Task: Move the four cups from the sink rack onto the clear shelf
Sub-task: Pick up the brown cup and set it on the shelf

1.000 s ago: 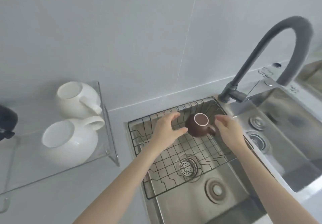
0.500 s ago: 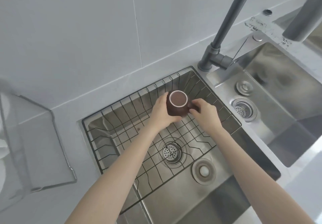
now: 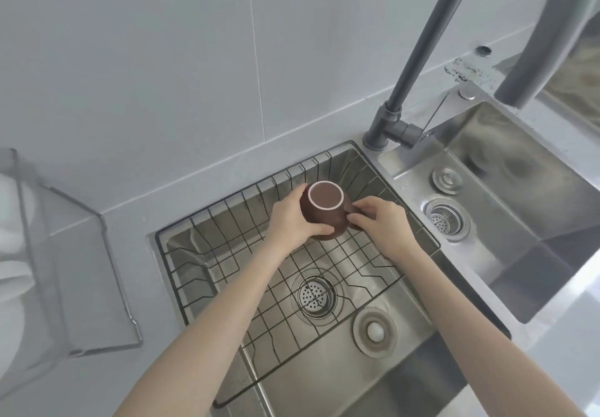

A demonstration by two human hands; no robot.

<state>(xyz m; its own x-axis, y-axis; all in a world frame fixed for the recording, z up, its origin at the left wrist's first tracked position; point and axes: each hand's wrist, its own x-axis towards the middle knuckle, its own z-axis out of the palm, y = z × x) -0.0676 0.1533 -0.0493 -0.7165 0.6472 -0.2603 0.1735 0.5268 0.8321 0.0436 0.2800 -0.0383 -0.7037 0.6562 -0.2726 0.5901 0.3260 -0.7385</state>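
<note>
A brown cup [image 3: 324, 212] with a pale ring on its upturned base sits upside down at the back of the black wire sink rack [image 3: 227, 273]. My left hand [image 3: 292, 218] wraps the cup's left side. My right hand [image 3: 381, 221] grips its right side, where the handle is hidden under the fingers. The clear shelf [image 3: 65, 254] stands on the counter at the far left, with white cups [image 3: 9, 254] blurred at the frame edge.
A grey gooseneck tap [image 3: 409, 91] rises just behind and right of the rack. A second steel basin [image 3: 503, 208] lies to the right. Under the rack are a round strainer drain [image 3: 313, 296] and a plug [image 3: 375, 332]. White tiled wall behind.
The view has swung right and down, pushing the shelf to the left edge. Both hands have closed in from either side of the brown cup and now grip it.
</note>
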